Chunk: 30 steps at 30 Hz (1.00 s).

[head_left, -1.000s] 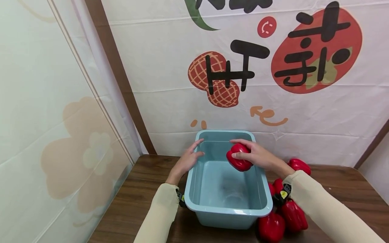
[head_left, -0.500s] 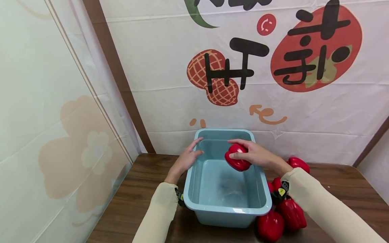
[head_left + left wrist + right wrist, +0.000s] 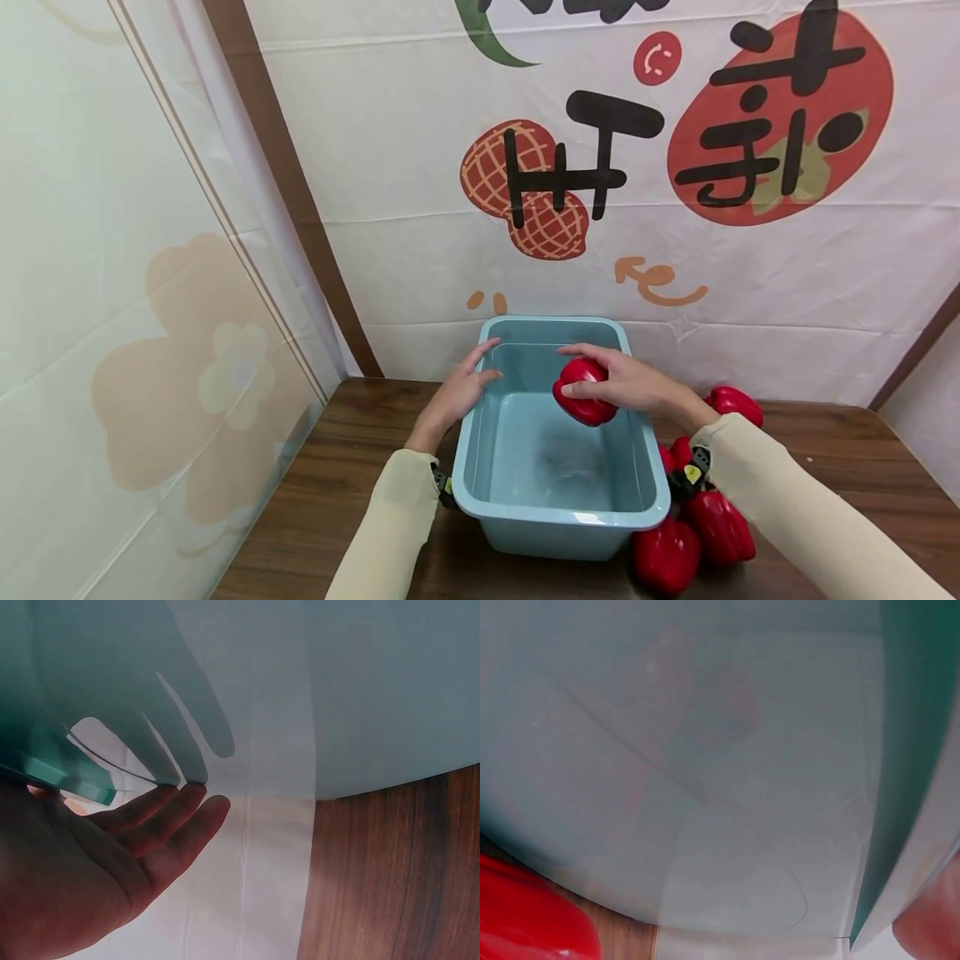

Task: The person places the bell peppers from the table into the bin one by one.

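A light blue plastic basin [image 3: 562, 518] stands on the wooden table. My right hand [image 3: 626, 379] holds a red bell pepper [image 3: 585, 407] above the basin's inside, thumb on the near side. At the left rim, my left hand [image 3: 457, 396] has its thumb and index finger reaching over the edge. In the left wrist view, other fingers [image 3: 180, 825] lie nearly straight against the basin's outer wall [image 3: 270, 690]. The right wrist view shows mostly the basin's outer wall [image 3: 705, 780] and part of my right hand [image 3: 934, 919]; the held pepper is hidden there.
Several red bell peppers lie right of the basin, including a front one [image 3: 667, 557], one beside it [image 3: 720, 529] and one at the back [image 3: 735, 406]. A printed cloth wall [image 3: 420, 267] rises behind the table [image 3: 337, 492].
The pepper in my right hand has shifted very slightly left and down relative to the basin. My left hand stays on the rim. The whole view has drifted slightly.
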{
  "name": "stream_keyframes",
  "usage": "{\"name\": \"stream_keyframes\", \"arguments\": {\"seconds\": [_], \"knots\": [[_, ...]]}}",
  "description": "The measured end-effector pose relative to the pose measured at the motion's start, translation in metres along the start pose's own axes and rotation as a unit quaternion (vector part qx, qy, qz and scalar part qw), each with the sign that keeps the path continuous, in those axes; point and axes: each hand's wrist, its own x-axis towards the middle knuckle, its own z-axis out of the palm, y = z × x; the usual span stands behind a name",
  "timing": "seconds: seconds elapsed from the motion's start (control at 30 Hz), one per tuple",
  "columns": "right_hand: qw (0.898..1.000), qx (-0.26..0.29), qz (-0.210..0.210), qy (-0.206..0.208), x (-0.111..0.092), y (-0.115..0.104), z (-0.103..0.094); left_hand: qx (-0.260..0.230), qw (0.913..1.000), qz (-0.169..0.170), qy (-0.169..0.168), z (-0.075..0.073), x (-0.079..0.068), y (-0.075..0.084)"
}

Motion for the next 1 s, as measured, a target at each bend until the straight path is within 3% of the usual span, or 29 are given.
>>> {"name": "stream_keyframes", "arguments": {"seconds": [0.37, 0.6, 1.0], "knots": [[0.999, -0.029, -0.019, -0.012, 0.0003, 0.0013, -0.0001, -0.001, 1.0, 0.0, -0.001, 0.0001, 0.0005, 0.0001], [0.997, -0.045, -0.054, -0.026, 0.0024, 0.003, 0.0011, 0.004, 1.0, -0.001, 0.002, 0.0006, 0.0004, 0.0002], [0.995, -0.052, -0.083, -0.009, 0.0015, 0.0071, 0.0024, -0.009, 1.0, -0.001, -0.002, 0.0002, -0.0001, -0.0003]]}}
